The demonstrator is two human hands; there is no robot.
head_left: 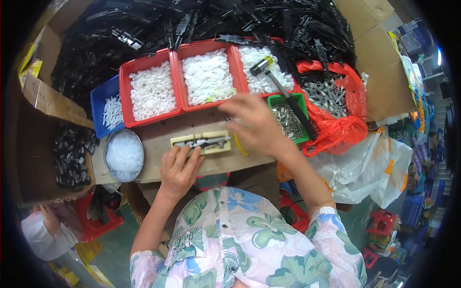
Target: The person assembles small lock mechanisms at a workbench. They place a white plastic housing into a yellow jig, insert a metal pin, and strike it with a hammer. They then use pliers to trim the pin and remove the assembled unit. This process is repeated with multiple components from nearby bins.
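A cream-coloured block (224, 148) lies on the bench in front of me, with a narrow grey-and-black part (201, 142) set lengthwise in it. My left hand (179, 169) is closed at the near left side of the block, its fingertips pressing against the block and the part. Above the block's right end hovers my right hand (254, 122), smeared by motion. Its fingers are bent towards the left, and whether they hold anything small cannot be made out. A thin yellow curved strip (241, 145) lies just right of the block.
Red trays (178, 115) of white pieces stand beyond the block. A blue tray (97, 109) and a round metal bowl (142, 168) are left. Rightward, a hammer (283, 91) lies across a green tray (304, 136), near a red plastic bag (343, 137). Black parts (201, 21) pile up behind.
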